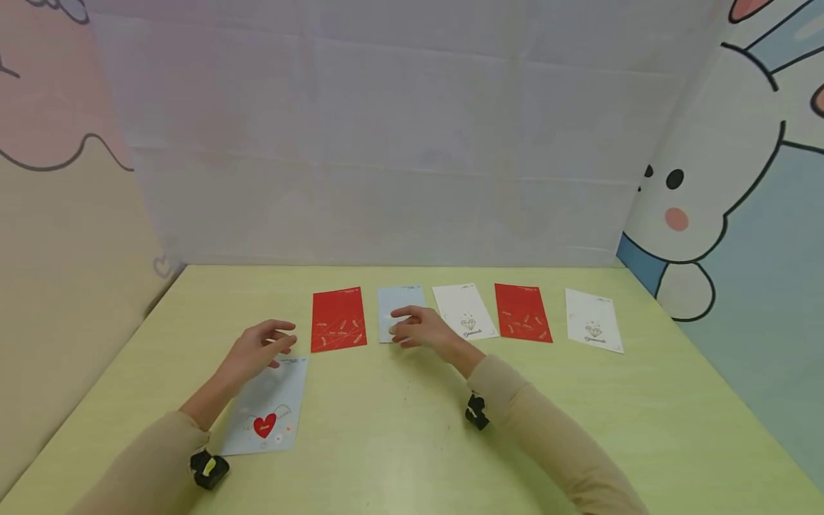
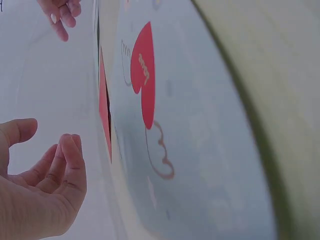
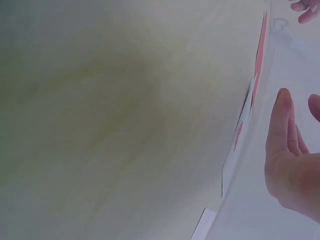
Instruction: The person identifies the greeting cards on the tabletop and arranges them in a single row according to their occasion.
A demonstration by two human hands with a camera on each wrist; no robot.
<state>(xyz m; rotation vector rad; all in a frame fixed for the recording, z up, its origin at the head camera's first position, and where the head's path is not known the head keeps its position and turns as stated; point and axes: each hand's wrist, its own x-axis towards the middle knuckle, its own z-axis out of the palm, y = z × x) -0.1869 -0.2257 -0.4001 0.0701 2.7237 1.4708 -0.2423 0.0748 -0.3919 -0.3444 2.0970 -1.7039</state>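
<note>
My left hand (image 1: 254, 352), fingers loosely bent, hovers over the top end of a light blue card (image 1: 267, 408) with a winged red heart. In the left wrist view that card (image 2: 200, 150) fills much of the frame, and the hand (image 2: 47, 187) stands apart from it, holding nothing. My right hand (image 1: 418, 330) is over another light blue card (image 1: 402, 295) in the back row and covers its lower part. Whether it touches this card cannot be told. In the right wrist view the right hand (image 3: 290, 155) shows loosely extended fingers and nothing held.
The back row also has a red card (image 1: 338, 320) at left, a white card (image 1: 465, 311) with a diamond, a second red card (image 1: 523, 312) and another white diamond card (image 1: 594, 320). A white sheet (image 1: 399, 143) hangs behind the pale yellow-green table (image 1: 399, 443).
</note>
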